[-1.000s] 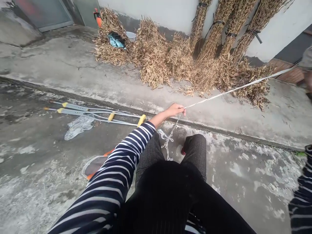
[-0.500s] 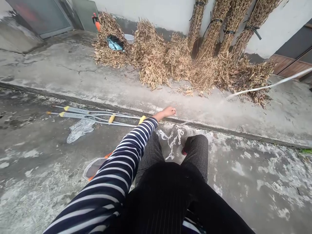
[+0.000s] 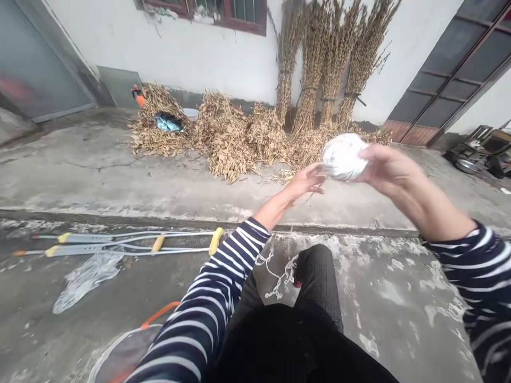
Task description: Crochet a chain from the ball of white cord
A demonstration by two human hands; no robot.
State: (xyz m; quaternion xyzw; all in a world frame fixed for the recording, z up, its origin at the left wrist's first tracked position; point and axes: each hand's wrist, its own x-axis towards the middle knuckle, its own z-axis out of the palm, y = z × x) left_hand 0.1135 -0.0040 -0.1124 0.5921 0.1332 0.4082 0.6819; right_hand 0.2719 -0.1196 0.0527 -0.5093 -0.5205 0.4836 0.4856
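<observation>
My right hand [image 3: 379, 166] is raised in front of me, its fingers wrapped round a white ball of cord [image 3: 342, 156]. My left hand [image 3: 308, 181] reaches up to the ball's left side, fingers curled close to it; whether it pinches a strand is too blurred to tell. A loose tangle of white cord [image 3: 279, 274] lies on the concrete between my knees. Both sleeves are dark with white stripes.
A pair of crutches [image 3: 120, 243] lies on the ground at left beside a clear plastic bag [image 3: 85, 276]. Dry plant bundles [image 3: 239, 133] are heaped and propped against the white wall. A round net with an orange rim [image 3: 131, 340] sits by my left leg. A low concrete step [image 3: 159, 218] crosses ahead.
The taut cord that ran off to the right is gone. My right hand has come into view holding the ball of cord, my left hand rose to meet it, and my view tilted up.
</observation>
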